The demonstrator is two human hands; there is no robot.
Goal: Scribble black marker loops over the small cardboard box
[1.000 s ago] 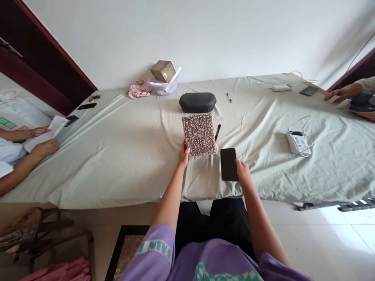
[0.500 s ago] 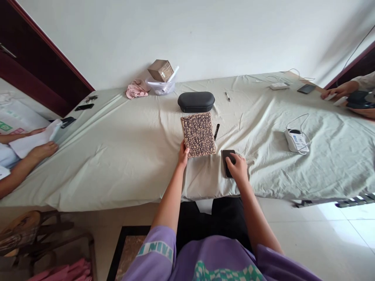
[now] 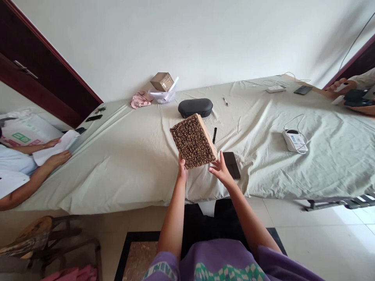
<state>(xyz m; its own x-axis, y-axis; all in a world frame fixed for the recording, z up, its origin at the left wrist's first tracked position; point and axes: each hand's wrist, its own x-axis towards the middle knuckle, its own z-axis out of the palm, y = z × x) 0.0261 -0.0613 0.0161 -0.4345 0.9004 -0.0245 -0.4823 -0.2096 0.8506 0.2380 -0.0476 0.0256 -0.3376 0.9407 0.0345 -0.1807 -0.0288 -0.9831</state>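
Looked like a turning-it-over step: scribbled box (image 3: 193,143) tilted over the desk (image 3: 131,156), left hand (image 3: 182,171) clamped on its near-left corner. Right hand (image 3: 221,171) had fingers spread by the near-right one, couldn't tell if touching. Next move probably called for closing that grip too.

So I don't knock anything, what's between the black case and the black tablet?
In the head view, a black marker lies on the cloth between case and tablet, right of the held patterned item.
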